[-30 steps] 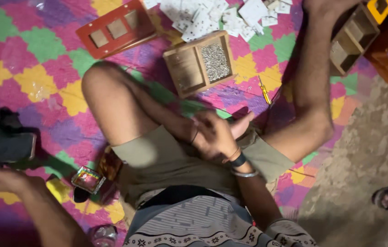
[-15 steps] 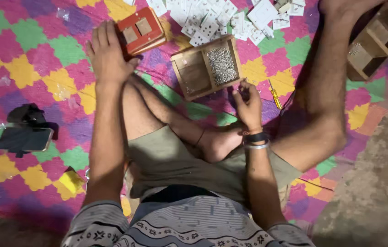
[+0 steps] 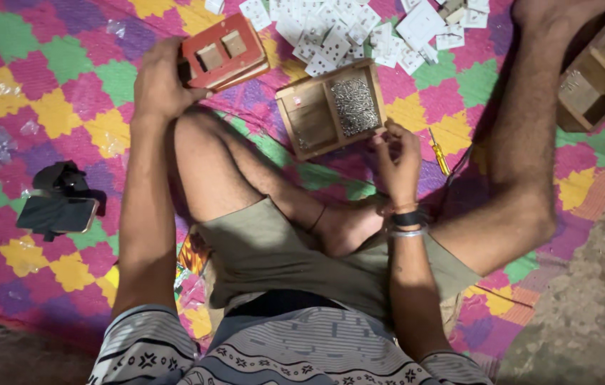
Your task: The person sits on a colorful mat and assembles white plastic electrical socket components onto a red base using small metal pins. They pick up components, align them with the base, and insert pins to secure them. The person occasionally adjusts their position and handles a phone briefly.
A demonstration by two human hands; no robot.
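I sit cross-legged on a patchwork mat. My left hand (image 3: pixel 160 82) grips the near edge of a red board with two tan blocks on it (image 3: pixel 222 51), lifting it slightly off the mat. My right hand (image 3: pixel 397 153) hovers at the near right corner of a shallow wooden tray (image 3: pixel 313 121), fingers pinched together; whether something small is between them I cannot tell. The tray's right compartment holds a heap of small silvery screws (image 3: pixel 354 105); its left compartment is nearly bare.
Several white switch pieces (image 3: pixel 331 32) lie scattered beyond the tray. A yellow screwdriver (image 3: pixel 438 151) lies right of my right hand. A wooden box (image 3: pixel 595 75) stands at far right. A phone (image 3: pixel 56 212) and black item lie left. Bare floor is at lower right.
My left hand went from the lower left up to the red board and took hold of it. My right hand rose from my lap to the tray's corner.
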